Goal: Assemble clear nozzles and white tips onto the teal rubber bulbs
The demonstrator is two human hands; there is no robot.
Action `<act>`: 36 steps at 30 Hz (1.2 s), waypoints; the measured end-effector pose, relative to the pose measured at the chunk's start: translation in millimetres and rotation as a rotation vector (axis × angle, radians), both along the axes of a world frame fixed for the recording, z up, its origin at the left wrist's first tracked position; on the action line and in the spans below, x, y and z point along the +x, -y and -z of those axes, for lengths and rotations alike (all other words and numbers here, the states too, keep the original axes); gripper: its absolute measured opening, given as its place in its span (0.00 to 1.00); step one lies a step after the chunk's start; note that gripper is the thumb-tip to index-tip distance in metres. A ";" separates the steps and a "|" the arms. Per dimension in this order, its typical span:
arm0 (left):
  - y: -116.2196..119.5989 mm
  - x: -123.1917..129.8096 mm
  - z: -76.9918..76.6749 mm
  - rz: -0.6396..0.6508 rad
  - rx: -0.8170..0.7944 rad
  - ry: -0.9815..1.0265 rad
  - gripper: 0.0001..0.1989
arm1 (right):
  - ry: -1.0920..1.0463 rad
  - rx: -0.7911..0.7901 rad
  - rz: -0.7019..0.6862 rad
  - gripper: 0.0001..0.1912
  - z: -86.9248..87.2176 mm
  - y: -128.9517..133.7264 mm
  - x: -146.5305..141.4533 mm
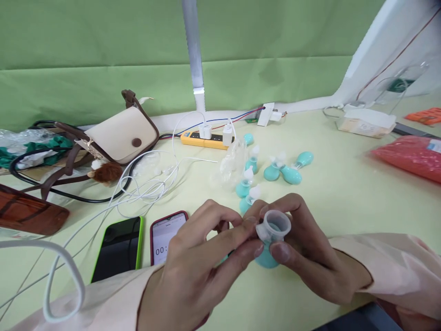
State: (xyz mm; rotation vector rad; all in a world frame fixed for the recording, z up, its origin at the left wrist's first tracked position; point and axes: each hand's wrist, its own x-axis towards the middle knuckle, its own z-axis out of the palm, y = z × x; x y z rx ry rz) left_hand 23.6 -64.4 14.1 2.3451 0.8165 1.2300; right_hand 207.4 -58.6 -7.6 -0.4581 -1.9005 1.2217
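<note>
My right hand (306, 248) is closed around a teal squeeze bulb (267, 258) topped with a translucent flared cup (278, 225). The cup's round mouth faces up toward me. From the other side, the fingertips of my left hand (206, 253) pinch the small side part at the cup's neck. What exactly sits between those fingertips is hidden. Just beyond my hands stand similar teal bulbs with clear cups, the nearest bulb (245, 204) close to my left fingers. Farther right lie a few more, including a tilted bulb (305, 159).
Left of my hands lie a green-edged phone (119, 246) and a red-cased phone (165, 230) showing a timer. Behind are white cables (151, 188), a clear plastic bag (230, 163), a yellow power strip (193, 139) and a cream handbag (120, 133). A red packet (409, 156) lies right.
</note>
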 end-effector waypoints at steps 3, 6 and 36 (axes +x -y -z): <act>2.0 1.8 3.2 -0.028 -0.017 0.102 0.09 | -0.004 0.021 -0.011 0.06 1.0 -1.4 -1.3; 4.5 4.2 6.2 -0.039 -0.051 0.200 0.11 | -0.038 0.045 -0.026 0.08 2.7 -3.1 -3.8; -4.5 3.3 1.5 0.055 0.087 0.088 0.06 | -0.051 0.016 -0.036 0.08 4.0 -3.8 -2.8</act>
